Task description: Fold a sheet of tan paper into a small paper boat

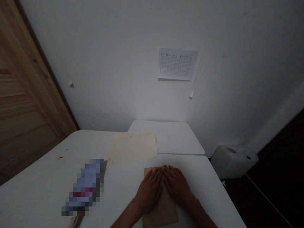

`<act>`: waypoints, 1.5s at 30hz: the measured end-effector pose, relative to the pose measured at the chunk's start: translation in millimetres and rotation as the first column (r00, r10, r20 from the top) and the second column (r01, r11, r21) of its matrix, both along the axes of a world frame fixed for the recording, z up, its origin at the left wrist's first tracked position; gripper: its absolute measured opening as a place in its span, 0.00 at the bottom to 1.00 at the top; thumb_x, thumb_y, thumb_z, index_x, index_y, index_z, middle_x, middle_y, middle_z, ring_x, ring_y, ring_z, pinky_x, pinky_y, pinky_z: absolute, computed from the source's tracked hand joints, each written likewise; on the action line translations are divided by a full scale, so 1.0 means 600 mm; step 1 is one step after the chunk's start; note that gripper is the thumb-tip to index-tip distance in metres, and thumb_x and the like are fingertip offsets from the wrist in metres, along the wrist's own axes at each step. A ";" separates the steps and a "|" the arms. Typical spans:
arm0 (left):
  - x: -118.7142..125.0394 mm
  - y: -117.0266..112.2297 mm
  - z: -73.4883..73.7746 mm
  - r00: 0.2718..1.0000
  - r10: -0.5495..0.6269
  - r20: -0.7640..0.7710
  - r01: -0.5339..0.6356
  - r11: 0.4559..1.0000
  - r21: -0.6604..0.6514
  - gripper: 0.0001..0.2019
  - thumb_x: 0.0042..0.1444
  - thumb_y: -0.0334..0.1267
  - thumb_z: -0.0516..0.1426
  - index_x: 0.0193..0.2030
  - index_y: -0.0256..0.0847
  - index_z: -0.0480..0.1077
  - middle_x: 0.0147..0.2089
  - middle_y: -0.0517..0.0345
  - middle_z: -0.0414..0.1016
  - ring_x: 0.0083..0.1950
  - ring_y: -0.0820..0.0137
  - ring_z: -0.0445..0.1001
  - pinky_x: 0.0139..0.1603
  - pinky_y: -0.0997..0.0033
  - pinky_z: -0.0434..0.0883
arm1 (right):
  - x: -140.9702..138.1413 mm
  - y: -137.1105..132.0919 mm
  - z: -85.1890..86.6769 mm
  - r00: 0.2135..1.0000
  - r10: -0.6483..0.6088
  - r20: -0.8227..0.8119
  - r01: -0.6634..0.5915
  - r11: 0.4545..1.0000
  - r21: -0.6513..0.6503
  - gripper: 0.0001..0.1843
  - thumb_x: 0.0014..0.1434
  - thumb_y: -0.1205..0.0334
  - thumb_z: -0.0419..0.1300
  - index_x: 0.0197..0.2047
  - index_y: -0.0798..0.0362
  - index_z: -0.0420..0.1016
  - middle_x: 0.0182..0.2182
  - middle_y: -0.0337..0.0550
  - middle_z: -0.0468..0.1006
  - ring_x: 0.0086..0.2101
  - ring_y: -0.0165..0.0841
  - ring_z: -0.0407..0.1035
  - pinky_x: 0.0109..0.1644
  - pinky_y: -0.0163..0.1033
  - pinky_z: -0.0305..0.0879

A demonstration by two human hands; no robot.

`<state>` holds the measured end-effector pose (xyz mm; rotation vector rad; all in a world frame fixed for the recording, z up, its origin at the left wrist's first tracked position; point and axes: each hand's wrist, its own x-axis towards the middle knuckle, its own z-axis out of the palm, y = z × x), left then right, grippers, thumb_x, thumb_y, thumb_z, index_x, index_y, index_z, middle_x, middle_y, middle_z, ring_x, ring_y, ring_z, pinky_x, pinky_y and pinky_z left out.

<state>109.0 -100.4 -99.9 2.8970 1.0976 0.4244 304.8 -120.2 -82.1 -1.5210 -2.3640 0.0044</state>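
Note:
A brown piece of paper or thin card (163,212) lies on the white table (123,196) near its front edge. My left hand (152,188) rests flat on the left part of it, palm down. On the right side, my right hand (177,185) is pressed flat too, its fingertips near the far edge of the brown piece. The fingers of both hands are stretched out, and the two hands nearly meet at the fingertips. Whether the piece is folded or a bag, I cannot tell.
A cream sheet (134,147) with ragged edges lies farther back. At left is a pixelated blue object (87,183). A second white tabletop (171,136) adjoins behind. A printed table sheet (177,65) hangs on the wall. A white plastic container (231,163) stands at right; a wooden door (30,82) is left.

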 end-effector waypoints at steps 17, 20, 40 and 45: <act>-0.075 -0.026 0.027 0.980 0.196 -0.028 -0.197 0.980 -0.037 0.28 0.68 0.47 0.43 0.70 0.36 0.49 0.72 0.46 0.48 0.72 0.58 0.46 0.70 0.51 0.49 | 0.009 -0.004 0.006 0.999 0.013 0.044 -0.010 0.997 -0.070 0.27 0.69 0.52 0.44 0.68 0.47 0.54 0.65 0.42 0.59 0.62 0.42 0.54 0.65 0.53 0.46; -0.074 -0.026 0.029 0.980 0.199 -0.019 -0.200 0.979 -0.041 0.28 0.67 0.47 0.44 0.71 0.37 0.48 0.72 0.47 0.48 0.72 0.58 0.46 0.70 0.49 0.48 | 0.013 0.000 0.004 0.999 0.023 0.033 -0.020 0.996 -0.082 0.27 0.69 0.51 0.45 0.68 0.46 0.53 0.65 0.42 0.59 0.63 0.42 0.54 0.65 0.53 0.46; -0.129 -0.066 0.071 0.999 -0.023 -0.026 0.010 0.910 -0.415 0.55 0.41 0.60 0.65 0.72 0.52 0.40 0.74 0.51 0.38 0.73 0.52 0.39 0.69 0.41 0.39 | 0.009 -0.001 0.000 1.000 -0.003 -0.018 0.002 0.996 -0.090 0.26 0.68 0.52 0.45 0.67 0.47 0.56 0.65 0.42 0.59 0.63 0.41 0.53 0.66 0.52 0.45; -0.126 -0.063 0.070 1.000 0.016 -0.022 -0.024 0.897 -0.441 0.55 0.38 0.56 0.68 0.71 0.50 0.46 0.74 0.49 0.38 0.73 0.52 0.39 0.69 0.40 0.39 | 0.016 0.017 0.027 0.995 0.042 -0.093 -0.055 0.989 -0.137 0.30 0.60 0.52 0.56 0.64 0.51 0.63 0.61 0.46 0.65 0.60 0.40 0.56 0.64 0.45 0.48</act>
